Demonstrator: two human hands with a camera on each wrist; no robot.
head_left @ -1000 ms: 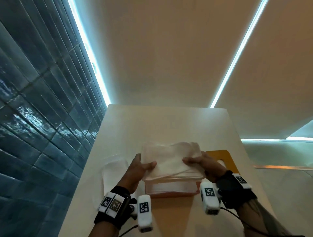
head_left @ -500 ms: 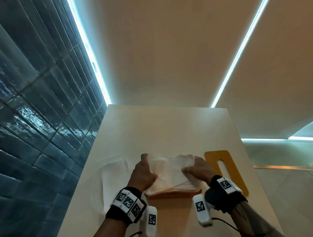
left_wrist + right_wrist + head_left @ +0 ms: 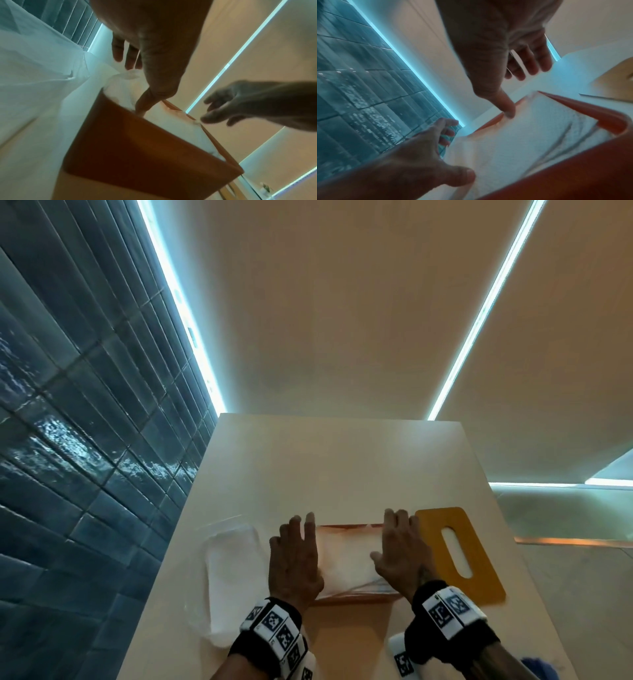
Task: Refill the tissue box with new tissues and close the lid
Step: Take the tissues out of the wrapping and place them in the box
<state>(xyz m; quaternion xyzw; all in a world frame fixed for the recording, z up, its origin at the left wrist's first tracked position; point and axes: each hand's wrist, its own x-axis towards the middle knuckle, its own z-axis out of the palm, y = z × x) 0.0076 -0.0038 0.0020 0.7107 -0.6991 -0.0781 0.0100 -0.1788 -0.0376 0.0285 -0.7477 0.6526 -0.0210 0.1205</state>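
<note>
An open orange tissue box (image 3: 356,598) stands on the table near me, with a stack of white tissues (image 3: 346,559) lying inside it. My left hand (image 3: 294,553) lies flat on the stack's left end with its fingers straight, and the thumb pushes down at the box's edge (image 3: 143,106). My right hand (image 3: 400,549) presses flat on the right end, its thumb (image 3: 507,108) on the tissues (image 3: 522,142). In the wrist views the tissues sit about level with the rim (image 3: 599,112). The orange lid (image 3: 479,573), with a long slot, lies flat to the right of the box.
A crumpled clear plastic wrapper (image 3: 233,577) lies left of the box. The pale table (image 3: 335,467) runs along a blue tiled wall (image 3: 85,440) on the left. Its right edge drops off just past the lid. Something blue (image 3: 537,669) shows at the bottom right.
The tissue stack, held above the box by both hands a second ago, has gone down into the box. Both hands have let go of its ends and now press flat on top.
</note>
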